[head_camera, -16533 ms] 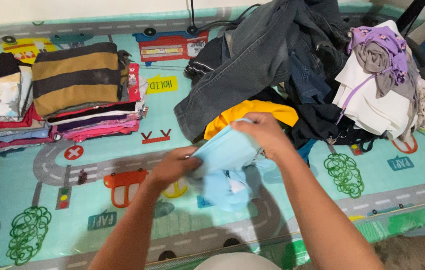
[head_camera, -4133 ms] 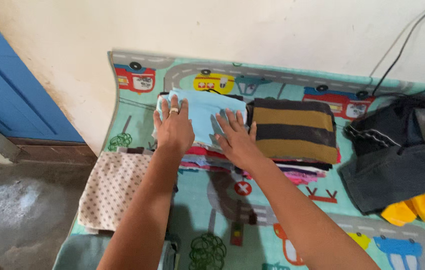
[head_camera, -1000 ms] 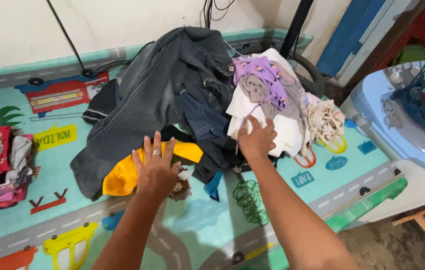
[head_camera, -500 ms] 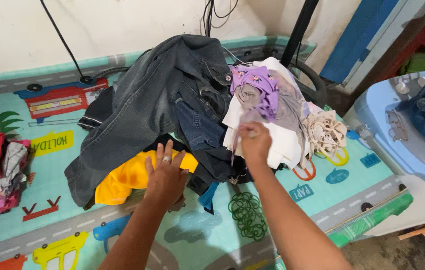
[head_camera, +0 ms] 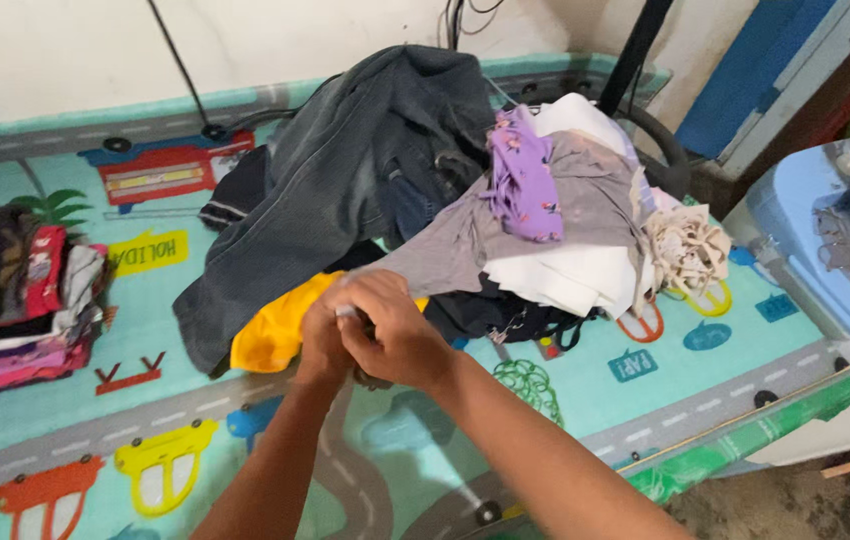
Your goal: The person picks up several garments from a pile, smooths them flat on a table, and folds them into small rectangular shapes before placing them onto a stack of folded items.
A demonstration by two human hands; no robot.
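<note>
we see right hand and left hand pinched shut together on the grey garment; it stretches up-right from the fingers into the clothes pile.

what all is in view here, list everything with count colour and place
play mat: one, teal with road and car prints, under everything
grey garment: one, stretched from the pile to the hands
purple garment: one, on top of the pile
white garment: one, under the grey one
dark jeans: one, grey-black, left side of the pile
yellow garment: one, pile's front edge
cream garment: one, bunched, right of the pile
folded stack: one, mixed colours, far left
left hand: gripping the grey garment
right hand: gripping it too
</note>
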